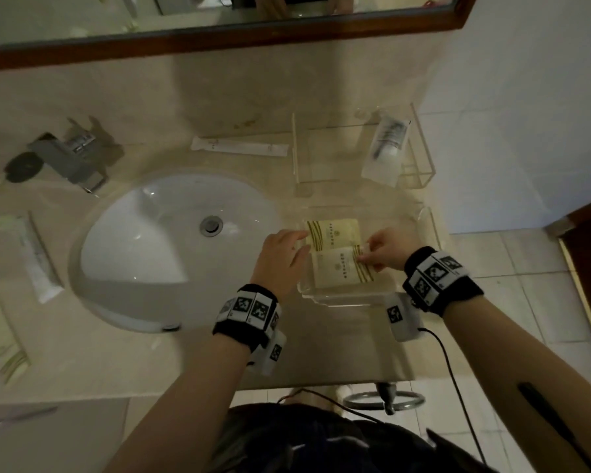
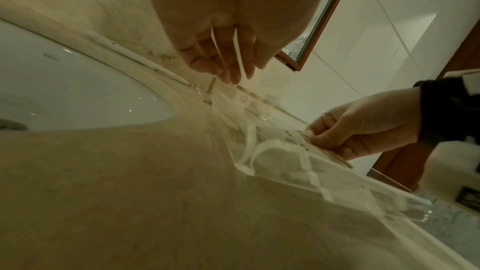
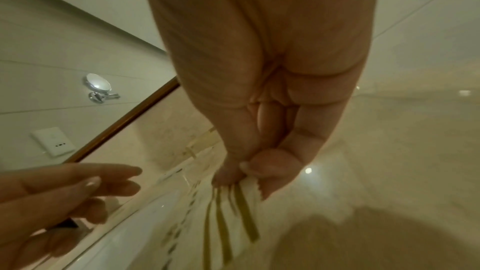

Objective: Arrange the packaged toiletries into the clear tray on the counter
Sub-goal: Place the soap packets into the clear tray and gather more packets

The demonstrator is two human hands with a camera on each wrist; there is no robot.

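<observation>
A clear tray (image 1: 342, 299) sits on the counter to the right of the sink. Two cream packets with olive stripes lie inside it: the far packet (image 1: 335, 233) and the near packet (image 1: 335, 273). My right hand (image 1: 365, 257) pinches the striped right end of the near packet between thumb and forefinger, which the right wrist view shows at the packet (image 3: 228, 223) and hand (image 3: 241, 171). My left hand (image 1: 299, 245) rests with straight, relaxed fingers against the tray's left wall (image 2: 249, 141) and holds nothing.
Behind the tray stands a second clear holder (image 1: 423, 155) with a wrapped white tube (image 1: 386, 145). A long white packet (image 1: 239, 146) lies behind the sink (image 1: 174, 247). At the left are a wrapped tube (image 1: 38, 264), a cream packet (image 1: 4, 339) and a grey fixture (image 1: 65, 158).
</observation>
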